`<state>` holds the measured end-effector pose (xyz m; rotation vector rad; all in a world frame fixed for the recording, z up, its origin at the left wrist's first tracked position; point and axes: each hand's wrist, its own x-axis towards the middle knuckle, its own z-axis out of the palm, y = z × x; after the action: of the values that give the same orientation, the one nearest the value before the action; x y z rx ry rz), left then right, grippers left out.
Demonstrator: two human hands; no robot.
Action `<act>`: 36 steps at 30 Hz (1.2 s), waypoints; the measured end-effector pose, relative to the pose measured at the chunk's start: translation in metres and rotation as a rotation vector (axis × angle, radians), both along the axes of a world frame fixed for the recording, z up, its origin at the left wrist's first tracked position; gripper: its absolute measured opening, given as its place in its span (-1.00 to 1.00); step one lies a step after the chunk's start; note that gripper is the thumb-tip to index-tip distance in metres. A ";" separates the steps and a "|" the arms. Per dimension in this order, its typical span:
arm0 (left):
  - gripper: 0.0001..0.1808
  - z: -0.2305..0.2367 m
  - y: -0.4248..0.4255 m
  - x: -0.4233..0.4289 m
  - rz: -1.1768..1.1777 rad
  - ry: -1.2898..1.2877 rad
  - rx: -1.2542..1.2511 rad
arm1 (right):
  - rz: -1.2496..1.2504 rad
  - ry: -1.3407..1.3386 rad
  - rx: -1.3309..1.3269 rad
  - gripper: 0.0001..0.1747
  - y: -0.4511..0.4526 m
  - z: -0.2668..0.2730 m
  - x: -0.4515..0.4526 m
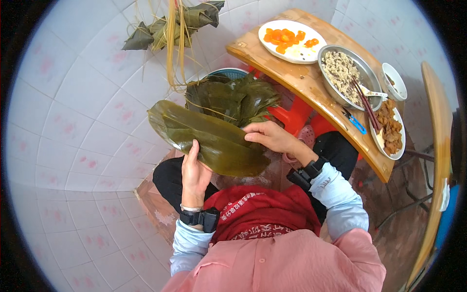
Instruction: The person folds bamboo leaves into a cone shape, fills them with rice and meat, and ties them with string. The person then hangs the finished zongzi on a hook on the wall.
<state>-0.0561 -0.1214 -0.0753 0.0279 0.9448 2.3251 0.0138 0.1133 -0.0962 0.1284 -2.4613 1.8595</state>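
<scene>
Between my hands, above my lap, lie broad green bamboo leaves [215,140] laid flat and overlapping. My left hand [195,175] grips their near edge, thumb on top and fingers hidden underneath. At the right part of the leaves, my right hand [271,137] pinches the far edge between thumb and fingers. Just beyond them is a heap of wet, dark green leaves [233,95] over a blue basket [229,73], whose rim shows at the back. Tied leaf-wrapped dumplings [175,27] hang by straw-coloured strips [170,47] against the wall.
On the wooden table [251,45] at the right stand a plate of orange egg yolks [282,38], a metal bowl of rice mix [341,75] with chopsticks [365,102] and a spoon, blue thread snips [355,122], a plate of brown meat [390,126] and a white bowl [396,80]. A tiled wall [84,120] borders the left.
</scene>
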 end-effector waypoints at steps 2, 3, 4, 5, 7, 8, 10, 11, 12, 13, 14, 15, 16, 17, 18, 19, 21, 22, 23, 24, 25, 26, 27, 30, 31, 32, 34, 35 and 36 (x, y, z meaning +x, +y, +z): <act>-0.61 -0.003 -0.003 -0.002 0.003 -0.002 -0.002 | -0.027 0.010 0.066 -0.74 -0.002 -0.004 0.002; -0.61 -0.003 -0.004 -0.002 0.008 -0.006 -0.002 | -0.052 0.003 0.065 -0.75 -0.007 -0.001 0.005; -0.61 -0.004 -0.006 -0.002 0.013 -0.009 -0.003 | -0.076 -0.004 0.064 -0.75 -0.010 0.003 0.009; -0.61 -0.004 -0.007 -0.002 0.018 -0.013 -0.003 | -0.100 -0.010 0.062 -0.76 -0.014 0.003 0.011; -0.59 -0.006 -0.005 -0.001 0.025 0.006 -0.029 | -0.106 0.005 0.023 -0.79 -0.019 0.002 0.016; -0.58 -0.007 -0.004 0.000 0.028 0.016 -0.042 | -0.116 -0.013 0.016 -0.80 -0.020 0.004 0.020; -0.59 -0.008 -0.002 0.001 0.042 0.008 -0.057 | -0.149 -0.012 0.072 -0.80 -0.022 0.009 0.023; -0.59 -0.009 -0.002 0.001 0.049 0.004 -0.065 | -0.150 -0.018 0.080 -0.79 -0.022 0.011 0.024; -0.60 -0.010 -0.002 0.001 0.044 0.006 -0.066 | -0.156 -0.025 0.087 -0.78 -0.021 0.012 0.025; -0.60 -0.009 -0.001 0.001 0.043 0.002 -0.062 | -0.163 -0.033 0.095 -0.78 -0.021 0.013 0.026; -0.60 -0.009 -0.001 0.001 0.041 -0.001 -0.058 | -0.143 -0.047 0.034 -0.77 -0.020 0.013 0.024; -0.60 -0.008 -0.001 0.001 0.039 -0.006 -0.057 | -0.123 -0.062 -0.028 -0.75 -0.020 0.011 0.023; -0.60 -0.008 -0.001 0.001 0.024 0.004 -0.057 | -0.104 -0.077 -0.091 -0.74 -0.019 0.010 0.022; -0.60 -0.008 -0.001 0.001 0.009 0.014 -0.057 | -0.091 -0.051 -0.103 -0.73 -0.019 0.011 0.019; -0.60 -0.008 -0.001 0.001 -0.007 0.024 -0.056 | -0.080 -0.025 -0.115 -0.71 -0.019 0.012 0.014; -0.59 -0.008 0.000 0.002 -0.014 0.034 -0.059 | -0.068 0.001 -0.126 -0.69 -0.019 0.013 0.010; -0.59 -0.005 0.001 0.005 -0.027 0.055 -0.066 | -0.007 -0.022 -0.128 -0.74 -0.021 0.015 0.003; -0.59 -0.004 0.001 0.006 -0.025 0.053 -0.069 | 0.024 -0.033 -0.129 -0.76 -0.021 0.016 0.001; -0.59 -0.003 0.001 0.006 -0.023 0.050 -0.072 | 0.026 -0.042 -0.065 -0.77 -0.021 0.014 0.000; -0.58 -0.003 0.001 0.007 -0.019 0.047 -0.074 | 0.029 -0.052 0.000 -0.78 -0.020 0.009 0.000; -0.58 -0.004 0.002 0.007 -0.016 0.042 -0.072 | 0.032 -0.061 0.065 -0.77 -0.019 0.005 0.000; -0.58 -0.005 0.002 0.007 -0.013 0.038 -0.069 | 0.013 -0.053 0.036 -0.76 -0.021 0.003 -0.001; -0.58 -0.005 0.002 0.007 -0.010 0.033 -0.068 | -0.005 -0.046 0.006 -0.74 -0.024 0.000 0.000; -0.63 -0.005 0.007 0.012 0.059 0.079 -0.158 | -0.046 -0.031 0.044 -0.73 -0.031 0.004 0.003; -0.63 -0.005 0.008 0.012 0.070 0.067 -0.163 | -0.057 -0.027 0.079 -0.74 -0.032 0.007 0.005; -0.63 -0.005 0.008 0.012 0.082 0.055 -0.169 | -0.072 -0.010 0.066 -0.74 -0.034 0.008 0.005; -0.62 -0.006 0.010 0.011 0.103 0.033 -0.175 | -0.101 0.026 0.038 -0.74 -0.037 0.009 0.005; -0.61 -0.006 0.012 0.010 0.114 0.022 -0.175 | -0.093 0.007 0.074 -0.75 -0.035 0.009 0.005; -0.61 -0.006 0.013 0.010 0.127 0.010 -0.179 | -0.082 -0.013 0.107 -0.76 -0.034 0.010 0.004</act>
<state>-0.0458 -0.1084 -0.0814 -0.0961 1.1870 2.3470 0.0179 0.0792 -0.0863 0.0195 -2.5341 1.7027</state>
